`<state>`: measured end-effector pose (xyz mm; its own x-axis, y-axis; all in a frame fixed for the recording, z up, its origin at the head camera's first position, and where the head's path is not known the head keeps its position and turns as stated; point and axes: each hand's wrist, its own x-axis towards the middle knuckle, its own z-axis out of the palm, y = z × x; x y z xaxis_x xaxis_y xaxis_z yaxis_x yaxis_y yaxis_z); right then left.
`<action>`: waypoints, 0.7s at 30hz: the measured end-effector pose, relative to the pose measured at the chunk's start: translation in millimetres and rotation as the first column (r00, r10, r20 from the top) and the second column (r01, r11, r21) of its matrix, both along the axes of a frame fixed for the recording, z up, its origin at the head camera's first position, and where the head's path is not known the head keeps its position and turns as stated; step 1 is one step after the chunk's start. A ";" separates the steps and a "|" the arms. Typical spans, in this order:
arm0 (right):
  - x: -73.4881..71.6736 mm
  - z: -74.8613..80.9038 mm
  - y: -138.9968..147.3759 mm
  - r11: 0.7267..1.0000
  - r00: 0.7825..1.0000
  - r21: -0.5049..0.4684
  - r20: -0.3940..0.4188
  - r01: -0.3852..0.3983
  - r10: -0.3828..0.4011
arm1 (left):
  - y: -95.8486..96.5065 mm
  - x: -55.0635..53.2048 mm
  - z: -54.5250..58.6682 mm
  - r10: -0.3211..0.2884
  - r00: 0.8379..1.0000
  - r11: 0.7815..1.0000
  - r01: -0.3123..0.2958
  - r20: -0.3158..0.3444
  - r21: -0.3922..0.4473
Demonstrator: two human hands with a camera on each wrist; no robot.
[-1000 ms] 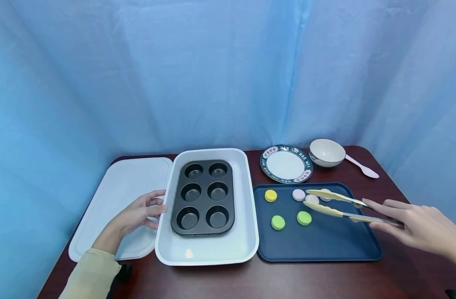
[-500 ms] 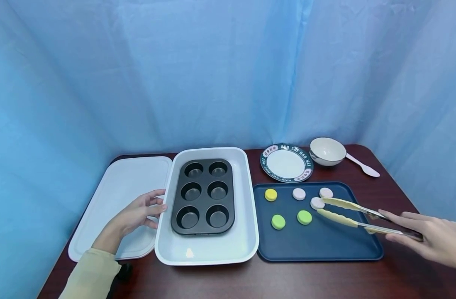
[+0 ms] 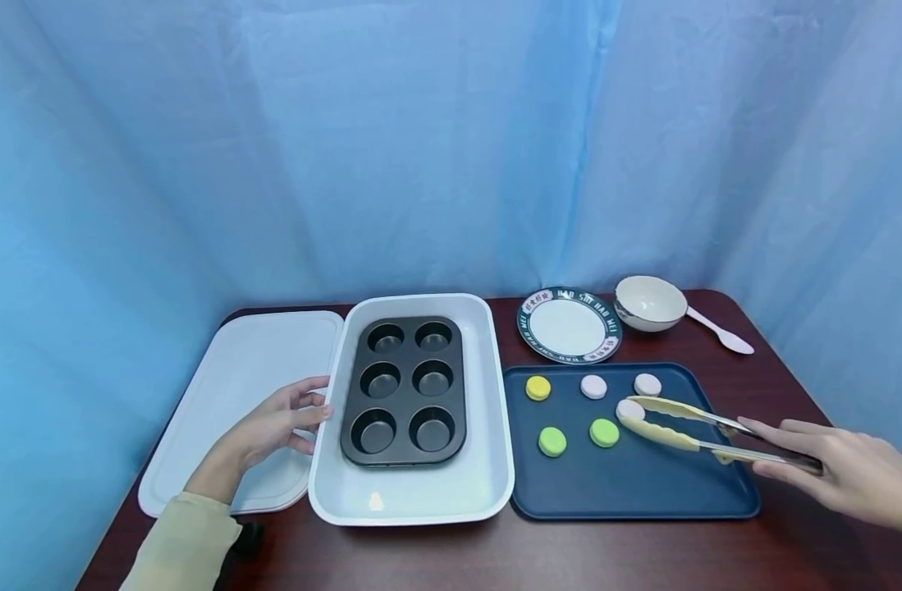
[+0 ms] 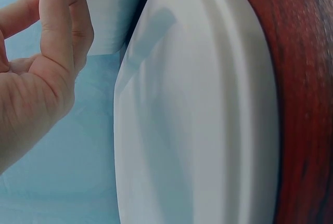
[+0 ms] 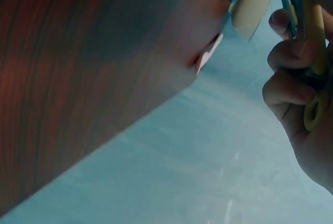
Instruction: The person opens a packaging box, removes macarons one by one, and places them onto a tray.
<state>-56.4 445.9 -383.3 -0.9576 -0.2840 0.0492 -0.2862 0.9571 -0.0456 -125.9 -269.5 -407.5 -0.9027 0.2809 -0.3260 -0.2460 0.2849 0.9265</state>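
My right hand grips a pair of tongs with pale yellow tips and metal arms. The tips straddle a pale pink macaron on the dark blue tray. Two more pale pink macarons, a yellow macaron and two green macarons lie on that tray. Relaxed fingers of my left hand touch the left rim of a white basin. In the basin sits a dark muffin tin with empty cups. The right wrist view shows fingers curled round the tongs' handle.
A white lidlike board lies under my left forearm, beside the basin. Behind the tray stand a green-rimmed plate, a white bowl and a white spoon. Blue curtain hangs close behind the dark wooden table.
The tongs have moved right and nearer, and the pale pink macaron between their tips has shifted the same way, away from its neighbours. My left hand stays at the basin.
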 end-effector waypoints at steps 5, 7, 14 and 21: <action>4.3 0.6 18.5 0.999 0.999 -0.032 -0.037 0.002 -0.003 | 0.5 -0.2 -0.4 -0.003 1.000 1.000 0.003 0.006 -0.001; 6.2 -0.1 26.8 0.999 0.999 -0.045 -0.046 -0.013 0.011 | 0.1 -0.4 -0.2 -0.007 1.000 1.000 0.007 0.005 -0.003; 10.6 -5.8 49.3 0.993 0.999 -0.113 -0.016 -0.032 0.031 | -0.5 -1.1 0.4 -0.009 1.000 1.000 0.009 0.005 -0.007; 14.4 -12.1 53.9 0.988 1.000 -0.155 0.001 0.018 -0.018 | -0.2 -2.0 -1.2 -0.005 1.000 1.000 0.005 0.005 -0.009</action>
